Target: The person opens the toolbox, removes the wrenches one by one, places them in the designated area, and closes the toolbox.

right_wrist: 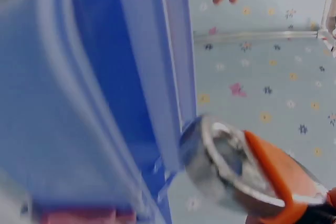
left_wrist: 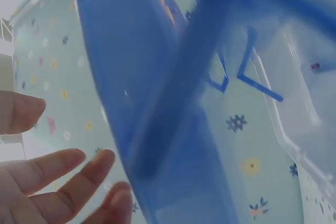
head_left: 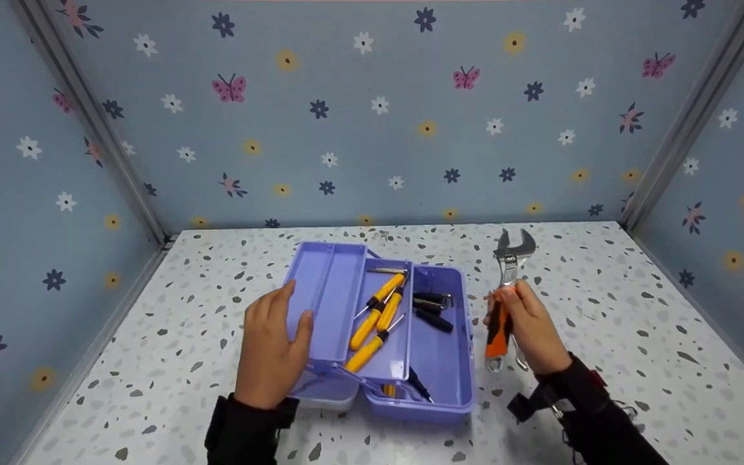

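My right hand (head_left: 533, 329) grips an adjustable wrench (head_left: 507, 265) by its orange and black handle, jaw end up, right of a purple toolbox (head_left: 423, 414). In the right wrist view, the wrench's metal handle end (right_wrist: 226, 161) looms blurred beside the toolbox wall (right_wrist: 47, 119). Below that hand a curved metal piece shows; I cannot tell what it belongs to. With fingers extended, my left hand (head_left: 272, 352) is at the left edge of the raised two-part tray (head_left: 330, 290). The left wrist view shows its fingertips (left_wrist: 107, 161) apart from the blue-looking plastic.
Several yellow-handled screwdrivers (head_left: 365, 354) lie in the middle tray (head_left: 398, 361). Black-handled tools (head_left: 435, 320) and a hex key lie in the deep right compartment (head_left: 446, 368). The speckled tabletop (head_left: 637, 336) is bounded by flowered panels (head_left: 372, 155) at the back and sides.
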Action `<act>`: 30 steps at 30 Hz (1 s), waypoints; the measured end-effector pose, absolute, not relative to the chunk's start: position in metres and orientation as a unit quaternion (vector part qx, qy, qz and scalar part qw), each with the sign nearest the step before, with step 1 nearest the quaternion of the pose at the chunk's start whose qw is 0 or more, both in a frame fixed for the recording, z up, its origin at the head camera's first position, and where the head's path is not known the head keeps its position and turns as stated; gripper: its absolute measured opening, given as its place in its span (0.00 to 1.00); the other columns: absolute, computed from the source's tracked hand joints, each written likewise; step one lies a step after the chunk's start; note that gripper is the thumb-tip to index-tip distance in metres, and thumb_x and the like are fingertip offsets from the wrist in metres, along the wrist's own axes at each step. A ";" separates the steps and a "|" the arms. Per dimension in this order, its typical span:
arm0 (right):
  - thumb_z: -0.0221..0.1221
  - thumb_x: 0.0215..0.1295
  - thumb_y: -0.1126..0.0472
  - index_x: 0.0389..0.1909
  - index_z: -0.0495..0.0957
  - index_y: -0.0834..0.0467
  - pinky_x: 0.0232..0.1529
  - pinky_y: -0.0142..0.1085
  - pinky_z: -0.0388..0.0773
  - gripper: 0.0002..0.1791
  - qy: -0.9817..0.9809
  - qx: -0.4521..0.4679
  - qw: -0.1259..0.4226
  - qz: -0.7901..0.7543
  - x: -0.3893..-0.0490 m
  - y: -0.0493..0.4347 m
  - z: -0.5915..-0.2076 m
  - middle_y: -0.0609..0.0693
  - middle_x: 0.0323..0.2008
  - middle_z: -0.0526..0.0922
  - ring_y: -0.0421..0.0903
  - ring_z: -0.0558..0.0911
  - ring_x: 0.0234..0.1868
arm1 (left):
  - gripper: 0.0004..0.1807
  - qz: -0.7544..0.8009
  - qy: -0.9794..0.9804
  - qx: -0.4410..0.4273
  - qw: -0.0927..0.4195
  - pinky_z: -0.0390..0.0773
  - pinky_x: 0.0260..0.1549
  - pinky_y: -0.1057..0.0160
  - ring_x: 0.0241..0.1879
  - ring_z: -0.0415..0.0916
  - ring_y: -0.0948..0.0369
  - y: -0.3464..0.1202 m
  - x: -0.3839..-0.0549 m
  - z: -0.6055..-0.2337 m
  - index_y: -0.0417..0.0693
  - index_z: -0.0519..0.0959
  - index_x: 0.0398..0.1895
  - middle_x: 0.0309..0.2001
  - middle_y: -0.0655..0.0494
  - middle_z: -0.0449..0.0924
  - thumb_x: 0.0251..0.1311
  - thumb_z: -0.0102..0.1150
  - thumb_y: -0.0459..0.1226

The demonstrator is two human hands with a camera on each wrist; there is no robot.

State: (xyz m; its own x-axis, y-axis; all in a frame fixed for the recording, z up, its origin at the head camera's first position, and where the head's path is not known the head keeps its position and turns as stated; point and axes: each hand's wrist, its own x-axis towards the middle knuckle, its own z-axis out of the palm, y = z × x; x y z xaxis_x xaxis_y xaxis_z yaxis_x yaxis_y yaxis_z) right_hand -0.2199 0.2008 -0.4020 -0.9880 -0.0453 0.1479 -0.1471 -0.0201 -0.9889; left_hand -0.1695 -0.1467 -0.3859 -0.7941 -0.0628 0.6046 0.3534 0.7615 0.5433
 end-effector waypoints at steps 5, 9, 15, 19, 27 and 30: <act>0.38 0.80 0.56 0.41 0.63 0.63 0.30 0.31 0.76 0.13 -0.719 0.051 0.056 0.691 -0.230 0.227 -0.405 0.49 0.29 0.74 0.41 0.74 0.28 | 0.26 -0.359 -0.897 -0.019 0.257 0.64 0.62 0.38 0.62 0.64 0.35 -0.165 -0.175 -0.388 0.31 0.69 0.65 0.59 0.30 0.72 0.67 0.54 0.36; 0.37 0.80 0.55 0.40 0.63 0.61 0.27 0.29 0.72 0.14 -0.739 0.022 0.071 0.669 -0.239 0.246 -0.409 0.44 0.27 0.72 0.38 0.72 0.26 | 0.27 -0.393 -0.897 0.007 0.203 0.65 0.63 0.39 0.64 0.65 0.37 -0.177 -0.183 -0.395 0.34 0.66 0.68 0.63 0.33 0.69 0.69 0.51 0.38; 0.35 0.80 0.54 0.41 0.62 0.62 0.26 0.27 0.71 0.15 -0.781 -0.005 0.083 0.619 -0.253 0.274 -0.419 0.43 0.27 0.70 0.37 0.71 0.26 | 0.26 -0.430 -0.889 0.012 0.159 0.74 0.56 0.45 0.60 0.71 0.43 -0.186 -0.192 -0.409 0.36 0.65 0.69 0.63 0.38 0.69 0.71 0.49 0.37; 0.35 0.80 0.54 0.44 0.63 0.65 0.24 0.29 0.68 0.17 -0.822 -0.013 0.083 0.563 -0.261 0.289 -0.424 0.44 0.26 0.69 0.37 0.69 0.24 | 0.26 -0.432 -0.890 0.014 0.148 0.75 0.55 0.44 0.56 0.75 0.42 -0.187 -0.194 -0.411 0.33 0.65 0.68 0.61 0.35 0.72 0.71 0.48 0.37; 0.38 0.79 0.54 0.46 0.66 0.68 0.18 0.31 0.67 0.19 -0.880 -0.034 0.081 0.468 -0.274 0.310 -0.437 0.46 0.24 0.69 0.37 0.69 0.20 | 0.24 -0.415 -0.899 0.015 0.136 0.72 0.60 0.43 0.59 0.73 0.39 -0.186 -0.193 -0.409 0.27 0.65 0.66 0.59 0.30 0.73 0.70 0.44 0.32; 0.42 0.78 0.55 0.43 0.66 0.67 0.18 0.32 0.68 0.17 -0.890 -0.044 0.070 0.449 -0.276 0.315 -0.442 0.47 0.24 0.70 0.38 0.69 0.19 | 0.23 -0.409 -0.902 0.008 0.137 0.72 0.60 0.43 0.60 0.72 0.38 -0.186 -0.191 -0.408 0.26 0.66 0.66 0.59 0.29 0.73 0.70 0.41 0.30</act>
State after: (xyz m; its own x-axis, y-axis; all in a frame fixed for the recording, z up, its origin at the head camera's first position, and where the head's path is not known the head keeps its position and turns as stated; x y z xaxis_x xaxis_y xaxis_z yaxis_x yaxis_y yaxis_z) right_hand -0.2761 0.3152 -0.4416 -0.9864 0.1408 0.0847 0.0156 0.5935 -0.8047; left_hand -0.1912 -0.1858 -0.4084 -0.9625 -0.1262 0.2403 0.0977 0.6650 0.7404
